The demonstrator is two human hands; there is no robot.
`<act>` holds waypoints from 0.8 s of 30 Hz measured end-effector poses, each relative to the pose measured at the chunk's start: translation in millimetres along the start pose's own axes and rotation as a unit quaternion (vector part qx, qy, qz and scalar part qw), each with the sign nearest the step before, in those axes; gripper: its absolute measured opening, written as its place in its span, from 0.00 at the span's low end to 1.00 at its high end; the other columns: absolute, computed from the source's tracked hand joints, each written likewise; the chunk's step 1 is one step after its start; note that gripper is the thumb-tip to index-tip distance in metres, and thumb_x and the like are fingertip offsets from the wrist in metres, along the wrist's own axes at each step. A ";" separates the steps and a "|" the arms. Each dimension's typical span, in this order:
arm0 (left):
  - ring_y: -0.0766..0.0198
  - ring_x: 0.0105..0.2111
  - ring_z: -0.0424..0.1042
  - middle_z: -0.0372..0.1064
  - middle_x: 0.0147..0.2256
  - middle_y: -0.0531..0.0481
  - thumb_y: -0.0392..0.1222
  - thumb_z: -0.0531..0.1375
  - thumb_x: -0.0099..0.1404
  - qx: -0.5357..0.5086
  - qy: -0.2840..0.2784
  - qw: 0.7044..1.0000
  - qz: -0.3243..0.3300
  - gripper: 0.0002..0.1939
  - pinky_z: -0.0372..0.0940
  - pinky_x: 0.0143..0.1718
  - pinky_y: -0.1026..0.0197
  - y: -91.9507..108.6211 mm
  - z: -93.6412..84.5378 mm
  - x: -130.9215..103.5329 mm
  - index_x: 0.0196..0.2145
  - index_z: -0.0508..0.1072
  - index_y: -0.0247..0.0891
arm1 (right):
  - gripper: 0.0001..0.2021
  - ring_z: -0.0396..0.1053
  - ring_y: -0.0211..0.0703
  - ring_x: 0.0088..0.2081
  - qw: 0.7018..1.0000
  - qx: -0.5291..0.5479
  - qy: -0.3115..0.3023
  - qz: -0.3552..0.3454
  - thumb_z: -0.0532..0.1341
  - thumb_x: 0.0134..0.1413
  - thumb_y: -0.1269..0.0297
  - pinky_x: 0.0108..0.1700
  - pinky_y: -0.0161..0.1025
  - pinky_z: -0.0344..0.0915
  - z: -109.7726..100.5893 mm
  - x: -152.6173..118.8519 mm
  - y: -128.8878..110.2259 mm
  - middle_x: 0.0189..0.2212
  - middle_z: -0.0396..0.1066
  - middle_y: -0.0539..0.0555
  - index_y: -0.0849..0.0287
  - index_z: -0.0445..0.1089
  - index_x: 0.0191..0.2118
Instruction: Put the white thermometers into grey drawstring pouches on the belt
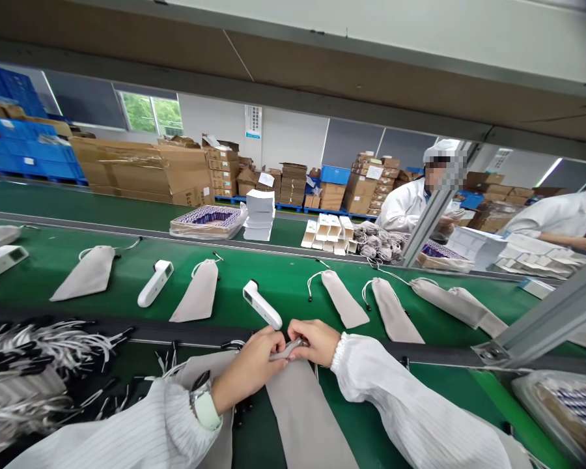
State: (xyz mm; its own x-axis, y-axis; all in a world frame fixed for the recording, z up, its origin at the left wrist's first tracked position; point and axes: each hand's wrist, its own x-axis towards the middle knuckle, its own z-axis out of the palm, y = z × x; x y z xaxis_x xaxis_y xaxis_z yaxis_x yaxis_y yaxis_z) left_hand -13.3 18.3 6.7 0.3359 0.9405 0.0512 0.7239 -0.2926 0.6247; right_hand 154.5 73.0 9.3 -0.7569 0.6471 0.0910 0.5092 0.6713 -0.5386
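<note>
Both my hands meet at the top edge of a grey drawstring pouch (310, 413) at the near edge of the belt. Fingers of my left hand (256, 361) pinch the left side of its mouth. My right hand (315, 340) grips the other side, thumb and fingers closed on the cloth. The pouch hangs down flat toward me; whether anything is inside, I cannot tell. Just beyond my hands, a white handheld thermometer (262, 305) lies on the green belt. Another pouch (219, 449) lies partly under my left forearm.
More pouches (198, 293) and a white thermometer (156, 284) lie along the green conveyor belt (283, 273). A heap of corded pouches (24, 391) is at my left. A metal post (542, 319) slants at right. Two co-workers in white sit across, near small white boxes (329, 231).
</note>
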 end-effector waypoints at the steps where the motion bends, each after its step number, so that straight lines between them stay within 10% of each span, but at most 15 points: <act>1: 0.65 0.28 0.58 0.54 0.27 0.55 0.40 0.54 0.55 0.005 0.001 1.000 0.009 0.07 0.52 0.28 0.65 0.9 -1.7 -0.7 0.22 0.60 0.37 | 0.09 0.55 0.32 0.24 1.000 0.004 -0.001 -0.001 0.62 0.41 0.61 0.25 0.29 0.50 0.1 0.4 1.3 0.23 0.59 0.45 0.58 0.62 0.27; 8: 0.64 0.32 0.57 0.60 0.24 0.53 0.39 0.49 0.61 -0.015 -0.008 0.987 0.161 0.16 0.54 0.34 0.64 23.8 -12.3 -9.3 0.16 0.57 0.37 | 0.18 0.61 0.34 0.29 0.977 0.212 0.009 0.028 0.64 0.35 0.56 0.27 0.30 0.56 -9.4 2.8 20.5 0.30 0.64 0.49 0.59 0.60 0.32; 12: 0.68 0.26 0.58 0.59 0.21 0.56 0.40 0.51 0.60 -0.033 -0.062 0.977 0.200 0.17 0.53 0.35 0.65 32.3 -8.6 -15.2 0.16 0.56 0.37 | 0.16 0.62 0.37 0.33 0.982 0.104 0.123 0.098 0.57 0.45 0.54 0.34 0.35 0.59 -5.5 19.3 16.8 0.35 0.63 0.53 0.58 0.59 0.38; 17: 0.68 0.25 0.57 0.53 0.19 0.57 0.48 0.54 0.59 -0.047 -0.077 0.984 0.155 0.18 0.52 0.29 0.67 29.2 -1.4 -17.4 0.17 0.56 0.37 | 0.23 0.59 0.50 0.44 0.973 -0.125 0.126 0.149 0.60 0.43 0.62 0.43 0.46 0.55 19.1 69.5 -3.1 0.41 0.61 0.59 0.55 0.57 0.48; 24: 0.70 0.25 0.53 0.52 0.22 0.57 0.46 0.60 0.51 -0.305 -0.071 0.949 0.032 0.19 0.51 0.27 0.67 19.5 -4.4 -7.9 0.16 0.54 0.36 | 0.27 0.62 0.51 0.42 0.971 -0.100 0.081 0.201 0.53 0.48 0.74 0.40 0.46 0.58 11.5 92.5 10.4 0.39 0.63 0.61 0.53 0.50 0.55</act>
State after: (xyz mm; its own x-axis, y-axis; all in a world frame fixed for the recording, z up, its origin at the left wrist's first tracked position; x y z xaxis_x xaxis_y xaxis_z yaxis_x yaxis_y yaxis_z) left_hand -4.5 5.9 21.9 0.4766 0.8787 0.0249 0.2301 -0.1520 0.9612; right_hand 85.0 135.6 2.5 -0.4143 0.9090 0.0460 0.8321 0.3987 -0.3855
